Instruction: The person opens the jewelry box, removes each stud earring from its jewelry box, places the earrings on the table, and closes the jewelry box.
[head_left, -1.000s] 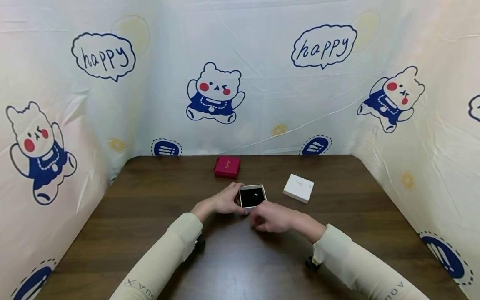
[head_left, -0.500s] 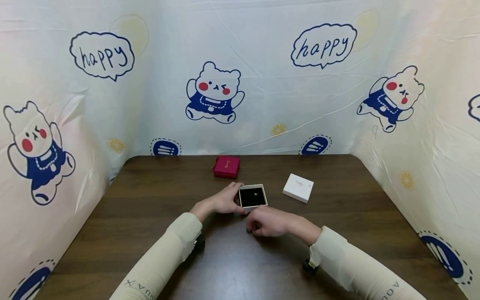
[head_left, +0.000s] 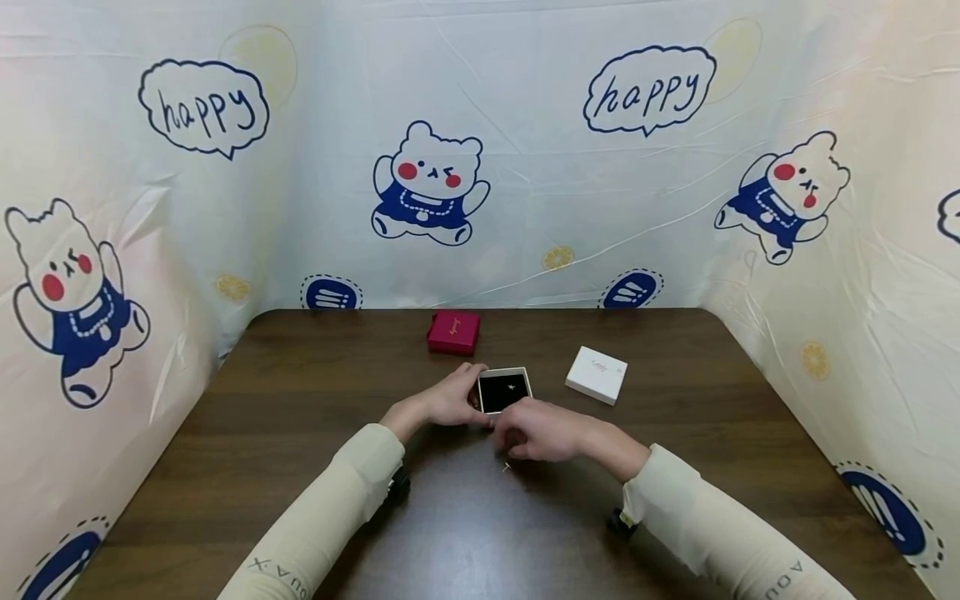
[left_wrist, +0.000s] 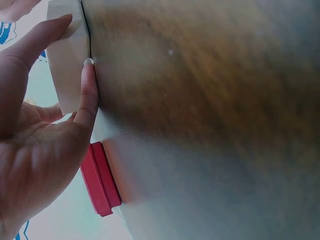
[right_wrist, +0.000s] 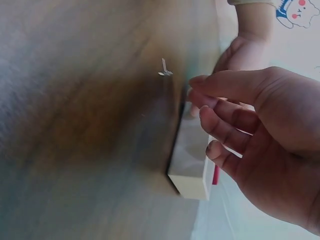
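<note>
A little earring [head_left: 506, 467] lay by the right hand [head_left: 546, 429]

We saw the earring on the brown counter [head_left: 375, 542], on our side of a small white box [right_wrist: 190, 155]. It was just beside the right hand, with a bit of space in between. The fingers of that hand were softly bent and held nothing we could see. The thumb was close to the first finger, but we couldn't tell if they touched.

The left hand [head_left: 448, 400] held the box by its left end, thumb on the near side and fingers round the back. The box had its top off. Inside was a black pad [head_left: 495, 395] with a shiny bit [head_left: 512, 387] on it.

Off to the right lay a white lid [head_left: 597, 375] with tiny writing. A red box [head_left: 453, 332] sat at the far edge. Behind it all hung a cloth [head_left: 532, 92] with bears and the word "happy".
</note>
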